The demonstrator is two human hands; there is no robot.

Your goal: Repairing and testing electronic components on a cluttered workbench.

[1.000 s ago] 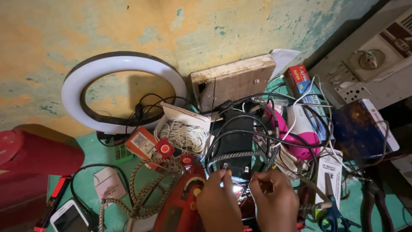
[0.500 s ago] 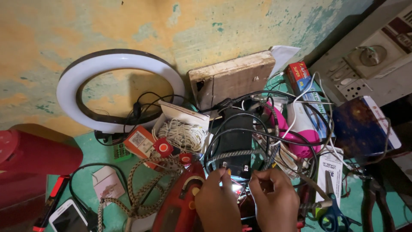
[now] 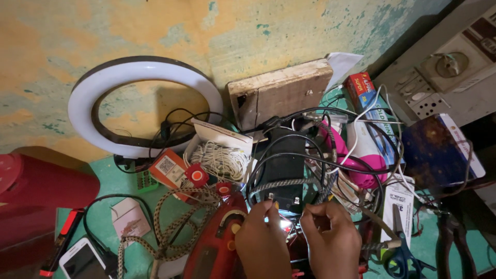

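1. The ring light (image 3: 144,106), the biggest thing here, leans against the peeling wall in the upper left of the frame; it looks light and rigid.
2. A wooden block (image 3: 281,93) stands against the wall at upper centre, stiff and likely heavy.
3. A red iron (image 3: 214,248) sits at the lower centre, just left of the hands; its braided cord (image 3: 170,222) loops across the green tabletop (image 3: 103,181) to the left. I judge it heavy and hard, best taken by its handle.
4. A black box (image 3: 287,170) lies at the centre, wrapped round by black cables (image 3: 320,160). The cables are soft and springy and will drag their neighbours if pulled.
5. The left hand (image 3: 261,243) and the right hand (image 3: 330,243) meet at the lower centre, fingertips pinched close to a small lit part (image 3: 283,225) just below the black box.
6. That part is tiny and mostly hidden. I judge it light and fragile, to be held by its edges. Whether either hand truly clasps it, I cannot tell.
7. A white phone (image 3: 82,261) lies at the lower left corner.
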